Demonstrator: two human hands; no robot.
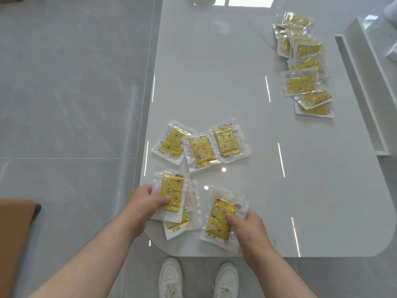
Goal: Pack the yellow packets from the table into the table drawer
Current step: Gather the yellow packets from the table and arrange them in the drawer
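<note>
Yellow packets in clear wrappers lie on a glossy white table (214, 82). My left hand (146, 203) grips one yellow packet (171, 190) near the table's front left corner, thumb on top; another packet (182, 224) lies partly under it. My right hand (249, 229) pinches a second yellow packet (219, 218) to the right, thumb pressed on its face. Three more packets (202, 147) lie side by side just beyond my hands. A pile of several packets (303, 67) stretches along the far right. No drawer opening is visible.
A raised white shelf (365, 82) runs along the table's right side. A brown object (15, 233) sits at the left edge over the grey tiled floor. My white shoes (197, 278) stand below the table's front edge.
</note>
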